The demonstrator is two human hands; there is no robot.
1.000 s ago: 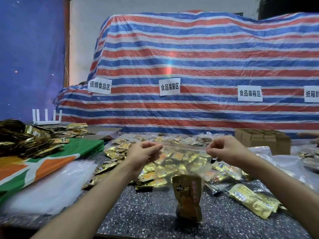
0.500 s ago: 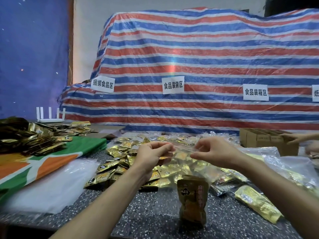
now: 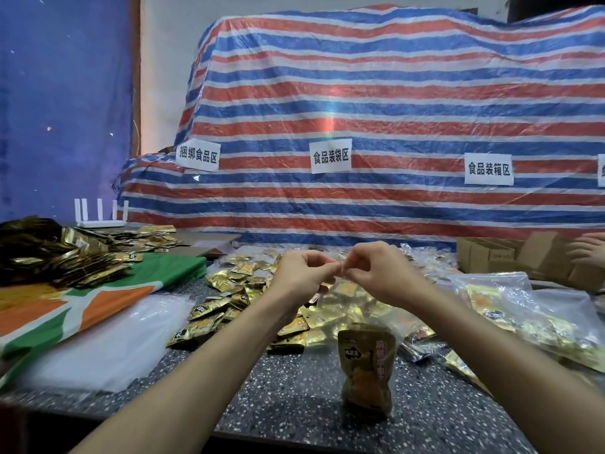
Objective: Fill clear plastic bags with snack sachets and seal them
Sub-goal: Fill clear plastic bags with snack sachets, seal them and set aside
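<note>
Two grips meet above the middle of the tabletop (image 3: 288, 407), their fingertips touching. The left grip (image 3: 301, 275) and the right grip (image 3: 381, 273) are each closed narrow, thumb against forefinger, on the top edge of the clear plastic bag (image 3: 327, 298), pinching it at one shared spot. The remaining fingers of both are curled. The bag hangs from this pinch down to the tabletop. One snack sachet (image 3: 365, 368), olive-gold with a dark label, stands upright in the bottom of the bag, near and slightly right of centre, on the dark speckled surface.

Loose gold sachets (image 3: 229, 290) lie in a spread pile on the far and left side of the bag, partly under the left forearm. Right of the bag, filled clear bags (image 3: 523, 316) lie flat, with gold sachets visible through them. A stack of empty clear bags (image 3: 98, 342) lies at near left, beside a green, orange and white sheet (image 3: 82, 299). A heap of darker gold packets (image 3: 49, 253) sits at far left. A white router (image 3: 98, 216) with upright antennas stands beyond it. Cardboard boxes (image 3: 491, 257) stand at far right, with another person's hand (image 3: 589, 253) at them. A red, white and blue striped tarpaulin (image 3: 393, 103) covers the far side and carries white paper labels (image 3: 330, 155) with printed characters.
</note>
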